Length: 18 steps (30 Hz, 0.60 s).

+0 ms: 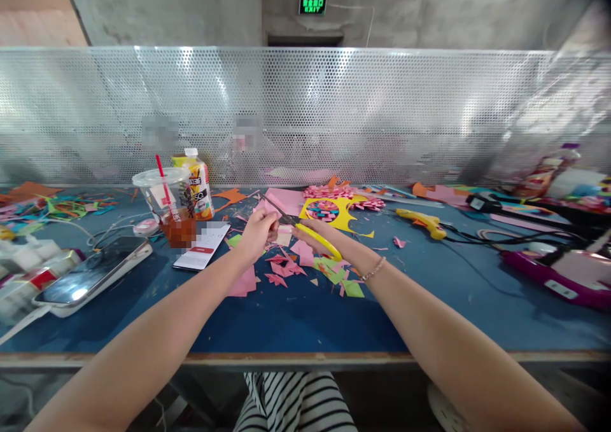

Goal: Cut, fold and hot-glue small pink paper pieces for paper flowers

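Observation:
My right hand [319,233] is closed around the yellow-handled scissors [325,243], whose dark blades point up and to the left. Close to those blades, my left hand [260,233] pinches what looks like a small piece of pink paper [273,212], mostly covered by the fingers. Behind the hands lies a pink sheet [286,200]. A yellow sheet with round cut-outs [341,210] is just beyond my right hand, beside a heap of folded pink strips [329,192]. Pink scraps [285,268] and green scraps [352,288] are scattered below both hands.
To the left stand a lidded cup with a red straw [174,209] and a bottle [199,187], near a phone [203,246] and another phone [95,273]. A yellow glue gun [422,222] with its cable lies right. A perforated metal screen [305,114] borders the table's back.

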### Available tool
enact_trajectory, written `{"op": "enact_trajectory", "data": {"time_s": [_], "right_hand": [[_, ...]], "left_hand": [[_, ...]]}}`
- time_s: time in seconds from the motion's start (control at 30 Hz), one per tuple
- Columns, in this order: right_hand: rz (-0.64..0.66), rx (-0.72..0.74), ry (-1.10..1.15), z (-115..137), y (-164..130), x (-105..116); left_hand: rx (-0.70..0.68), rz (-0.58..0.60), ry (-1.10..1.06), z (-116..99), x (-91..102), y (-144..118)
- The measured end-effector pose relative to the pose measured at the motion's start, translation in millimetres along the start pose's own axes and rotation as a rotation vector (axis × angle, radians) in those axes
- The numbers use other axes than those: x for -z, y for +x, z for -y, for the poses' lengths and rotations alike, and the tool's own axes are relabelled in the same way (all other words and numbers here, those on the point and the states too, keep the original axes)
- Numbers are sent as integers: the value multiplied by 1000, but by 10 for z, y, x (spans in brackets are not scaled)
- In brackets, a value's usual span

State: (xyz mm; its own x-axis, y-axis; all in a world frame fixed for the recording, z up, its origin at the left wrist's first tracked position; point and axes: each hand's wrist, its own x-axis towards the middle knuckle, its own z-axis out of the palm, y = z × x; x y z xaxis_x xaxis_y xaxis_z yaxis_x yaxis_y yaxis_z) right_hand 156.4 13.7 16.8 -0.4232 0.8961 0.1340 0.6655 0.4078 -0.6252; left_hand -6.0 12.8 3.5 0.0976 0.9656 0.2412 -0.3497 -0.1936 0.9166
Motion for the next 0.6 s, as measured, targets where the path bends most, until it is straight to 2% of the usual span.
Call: {"op": "enact_trajectory", "data": {"time_s": [0.37, 0.43, 0.6], "right_hand": [[97, -79, 280, -127, 25, -65], [56, -62, 220, -122, 39, -66], [-52, 89, -107, -51, 54, -1]], "left_hand": [[53, 81, 18, 72, 8, -19], [40, 90, 15, 62, 3, -23], [66, 88, -47, 36, -16, -42]]}}
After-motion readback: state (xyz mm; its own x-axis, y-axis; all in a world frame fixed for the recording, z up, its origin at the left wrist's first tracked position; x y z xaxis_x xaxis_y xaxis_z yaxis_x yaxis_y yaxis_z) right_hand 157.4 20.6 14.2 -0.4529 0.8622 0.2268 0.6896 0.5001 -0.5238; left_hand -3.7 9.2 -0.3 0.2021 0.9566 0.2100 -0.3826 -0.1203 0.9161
